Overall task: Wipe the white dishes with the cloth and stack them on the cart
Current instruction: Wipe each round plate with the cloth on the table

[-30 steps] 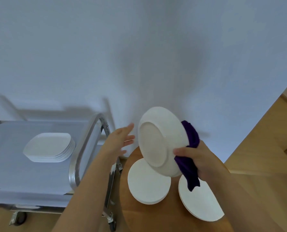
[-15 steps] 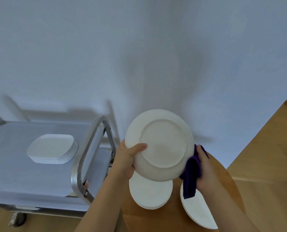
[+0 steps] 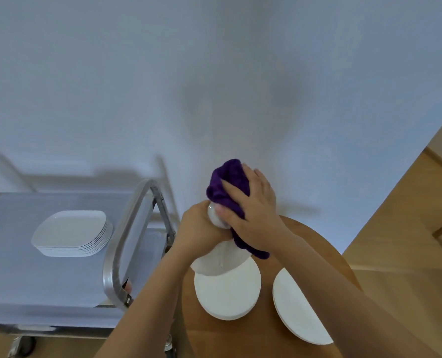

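A round white plate [image 3: 218, 257] is held just below the middle of the frame, tipped steeply so that it is seen close to edge-on. Its long axis runs from the upper end at the knuckles down and slightly left to its lower rim, which hangs over the stack of plates beneath. Only a narrow white strip and a small rounded bit of rim between the two hands are visible; which face is turned toward the camera cannot be told.

The left hand [image 3: 198, 229] is closed around the plate's left edge, fingers curled over the rim, forearm rising from the lower centre of the frame. The right hand [image 3: 250, 202] is closed on a purple cloth [image 3: 227, 187] and presses it against the plate's upper right side. The cloth bunches above the fingers, and a tail of it hangs below the wrist against the plate.

Below the held plate, a stack of round white plates [image 3: 227, 290] sits on the round wooden bench [image 3: 318, 249]. A second stack of round white plates [image 3: 296, 316] lies to its right, partly hidden by the right forearm.

At the left of the frame stands a metal cart [image 3: 127, 228] with a curved handle, its top covered by a pale sheet. On it, well apart from the hands, rests a neat stack of rounded-square white dishes [image 3: 72, 233]. A pale wall fills the upper frame, and wooden floor shows at the right edge.
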A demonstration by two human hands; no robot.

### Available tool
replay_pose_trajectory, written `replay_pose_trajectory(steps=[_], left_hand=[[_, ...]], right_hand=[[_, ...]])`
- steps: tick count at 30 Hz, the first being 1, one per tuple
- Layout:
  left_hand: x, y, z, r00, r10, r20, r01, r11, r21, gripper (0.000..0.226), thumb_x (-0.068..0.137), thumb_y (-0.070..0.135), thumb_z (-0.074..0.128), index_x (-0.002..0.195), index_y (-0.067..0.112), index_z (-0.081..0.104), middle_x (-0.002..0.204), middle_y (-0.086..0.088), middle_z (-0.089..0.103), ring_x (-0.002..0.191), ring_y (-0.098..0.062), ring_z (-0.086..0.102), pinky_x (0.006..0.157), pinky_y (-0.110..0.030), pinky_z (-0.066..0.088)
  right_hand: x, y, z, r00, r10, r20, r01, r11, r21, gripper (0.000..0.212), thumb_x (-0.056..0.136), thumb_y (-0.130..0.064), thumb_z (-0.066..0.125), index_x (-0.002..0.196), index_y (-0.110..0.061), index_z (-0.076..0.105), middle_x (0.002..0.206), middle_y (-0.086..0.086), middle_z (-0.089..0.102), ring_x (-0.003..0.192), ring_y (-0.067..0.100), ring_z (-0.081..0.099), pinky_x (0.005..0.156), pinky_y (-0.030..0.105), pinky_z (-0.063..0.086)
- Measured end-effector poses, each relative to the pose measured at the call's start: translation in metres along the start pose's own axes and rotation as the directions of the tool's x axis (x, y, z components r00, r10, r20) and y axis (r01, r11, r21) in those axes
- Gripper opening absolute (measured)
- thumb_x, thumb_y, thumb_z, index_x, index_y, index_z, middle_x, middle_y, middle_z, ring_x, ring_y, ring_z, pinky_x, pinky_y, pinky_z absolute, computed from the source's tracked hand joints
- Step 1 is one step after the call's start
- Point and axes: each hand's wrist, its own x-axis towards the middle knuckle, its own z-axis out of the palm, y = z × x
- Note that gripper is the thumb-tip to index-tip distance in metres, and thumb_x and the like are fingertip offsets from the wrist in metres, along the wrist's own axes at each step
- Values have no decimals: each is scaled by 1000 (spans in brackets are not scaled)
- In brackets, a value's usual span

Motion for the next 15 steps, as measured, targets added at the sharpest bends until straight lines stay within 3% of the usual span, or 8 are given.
replay_pose_trajectory(steps=[3, 6, 8, 12, 15], left_hand=[[-6, 0, -3, 1000, 17, 2, -17, 1000, -4, 44, 63, 27, 86, 77, 41, 47, 70, 19, 59, 62, 15, 56, 48, -2, 40], [-13, 5, -4, 999, -9, -31, 7, 999, -49, 44, 60, 30, 88, 79, 38, 49, 76, 17, 60, 68, 5, 59, 48, -8, 41], [-17, 8, -5, 999, -8, -46, 4, 997, -81, 46, 57, 34, 89, 80, 38, 49, 78, 18, 59, 71, 4, 58, 50, -8, 40], [-23, 14, -15, 995, -52, -82, 30, 968, -248, 48, 42, 34, 82, 81, 38, 54, 80, 19, 62, 70, 11, 60, 48, -9, 44], [-25, 19, -19, 994, -64, -91, 30, 941, -336, 56, 38, 37, 85, 86, 39, 55, 87, 18, 63, 77, 1, 61, 59, -20, 49]], right_hand=[[3, 1, -3, 995, -69, -77, 69, 998, -9, 58, 86, -59, 27, 131, -32, 52, 151, 7, 26, 138, 31, 16, 110, 55, 17], [2, 3, -2, 941, -92, -326, 123, 989, 78, 50, 86, -44, 41, 121, -14, 62, 135, 15, 48, 123, 32, 41, 99, 52, 36], [2, 10, -2, 895, -43, -443, 126, 979, 158, 48, 85, -38, 44, 120, -10, 61, 131, 15, 50, 118, 26, 42, 97, 44, 40], [3, 29, -9, 883, 186, -431, 10, 911, 413, 53, 84, -43, 41, 127, -14, 54, 132, 6, 45, 119, 23, 42, 99, 38, 40], [-2, 37, -11, 853, 360, -378, -74, 801, 595, 58, 82, -50, 40, 131, -20, 47, 128, -7, 40, 118, 15, 45, 99, 32, 41]])
